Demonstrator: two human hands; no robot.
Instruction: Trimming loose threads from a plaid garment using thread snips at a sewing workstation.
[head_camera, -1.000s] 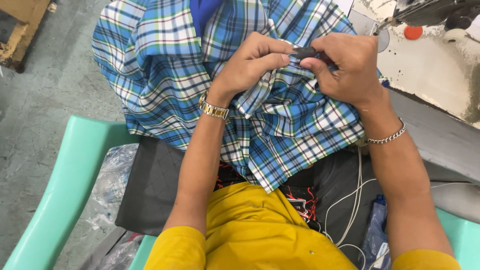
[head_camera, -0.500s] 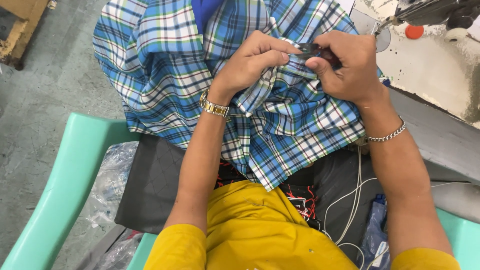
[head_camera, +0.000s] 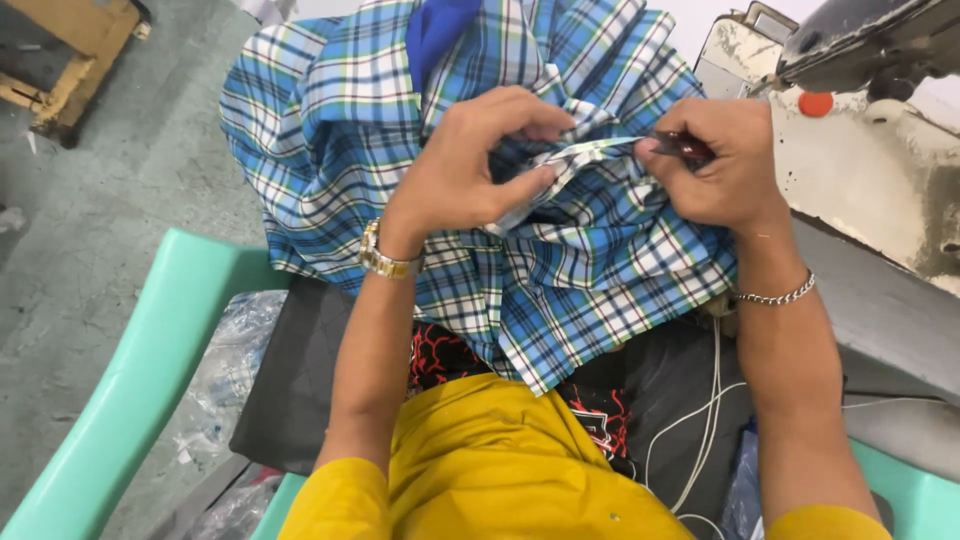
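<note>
A blue, white and green plaid shirt (head_camera: 330, 120) lies bunched over my lap. My left hand (head_camera: 470, 165), with a gold watch at the wrist, pinches a folded seam strip of the shirt (head_camera: 590, 155) between thumb and fingers. My right hand (head_camera: 725, 165), with a silver chain bracelet, grips a small dark tool (head_camera: 685, 148) held against the same strip at its right end. The tool's tip is hidden by fabric and fingers. A blue lining (head_camera: 440, 25) shows at the shirt's top.
A worn white sewing machine (head_camera: 870, 170) with a red knob (head_camera: 815, 103) stands at the right. I sit on a mint-green plastic chair (head_camera: 150, 370). White cords (head_camera: 705, 420) and dark cloth lie on my lap. A wooden piece (head_camera: 70, 50) rests on the grey floor.
Both hands have pulled slightly apart, stretching the seam strip taut between them. The right hand with the tool shifted a little right and lower on the fabric.
</note>
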